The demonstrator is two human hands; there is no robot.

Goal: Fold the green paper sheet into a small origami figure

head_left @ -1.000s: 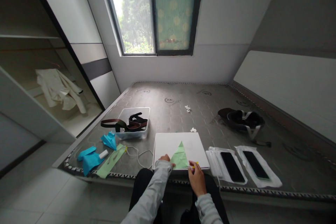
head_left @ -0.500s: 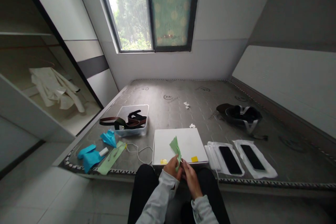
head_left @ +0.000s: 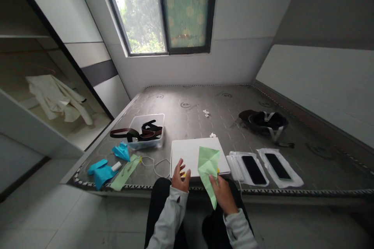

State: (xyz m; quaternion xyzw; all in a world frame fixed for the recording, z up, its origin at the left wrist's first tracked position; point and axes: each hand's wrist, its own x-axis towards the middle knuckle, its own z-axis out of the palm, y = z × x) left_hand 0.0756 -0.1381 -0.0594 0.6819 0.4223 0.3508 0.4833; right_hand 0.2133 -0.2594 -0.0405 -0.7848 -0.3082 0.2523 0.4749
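Observation:
My right hand pinches a folded light-green paper and holds it up over the near edge of a white board. The paper hangs unfolded, with one point down beside my wrist. My left hand is open, fingers spread, just left of the paper above the board's near left corner. A small yellow piece shows by its fingers. The board lies on a grey mattress.
Left of the board lie a white cable, a green paper strip, blue folded papers and a clear tub with belts. Two phones in white wrappers lie to the right, a dark headset behind them.
Both hands held the green paper folded narrow half a second ago. Now my left hand has let go and opened, and my right hand holds the paper spread wider.

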